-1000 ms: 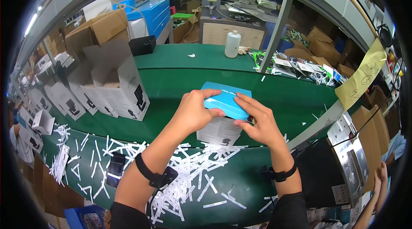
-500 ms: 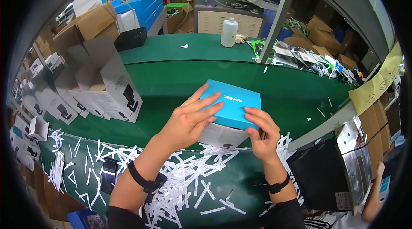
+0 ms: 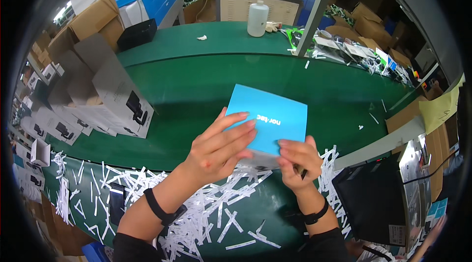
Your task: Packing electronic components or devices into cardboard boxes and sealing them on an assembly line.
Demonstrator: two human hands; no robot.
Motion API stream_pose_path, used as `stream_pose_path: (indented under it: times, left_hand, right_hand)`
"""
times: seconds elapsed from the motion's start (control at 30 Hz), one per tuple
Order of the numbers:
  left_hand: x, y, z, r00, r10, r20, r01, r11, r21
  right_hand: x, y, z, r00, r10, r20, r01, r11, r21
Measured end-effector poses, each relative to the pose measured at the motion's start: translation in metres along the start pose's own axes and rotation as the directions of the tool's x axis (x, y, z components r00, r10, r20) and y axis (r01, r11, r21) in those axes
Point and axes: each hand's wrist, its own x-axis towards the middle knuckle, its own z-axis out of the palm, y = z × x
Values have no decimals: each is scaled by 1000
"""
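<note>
A carton (image 3: 270, 107) with a bright blue top and a pale printed side is between my two hands above the green work surface. My left hand (image 3: 219, 146) lies along its left part, fingers stretched over the blue face and thumb lower at the near edge. At the near right corner my right hand (image 3: 301, 163) grips the carton with bent fingers. A small dark thing shows by the right palm; I cannot make out what it is. The carton's underside and most of its pale sides are hidden.
Paper strips (image 3: 196, 222) litter the near bench around a dark phone-like object (image 3: 117, 203). Open white cartons (image 3: 123, 100) stand at left. A white bottle (image 3: 257, 18) stands at the back, a black panel (image 3: 371, 203) at right. Another person's hand (image 3: 435, 230) shows far right.
The carton has tipped so that more of its blue face and less of its pale side shows. Both hands have stayed on it. The whole view has shifted slightly.
</note>
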Motion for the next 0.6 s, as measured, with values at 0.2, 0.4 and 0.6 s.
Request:
stream_pose_path:
  times: [0.2,0.4,0.6]
  left_hand:
    - [-5,-7,-4,990,-117,-79,120,992,34]
    - [-17,27,-3,977,-214,23,210,971,117]
    - [-140,150,-106,846,-523,99,449,802,394]
  right_hand:
    - [7,-1,28,994,44,-103,-57,991,-120]
    - [-1,14,2,974,220,-56,-218,975,36]
    - [41,-80,18,995,57,-82,-91,861,-500]
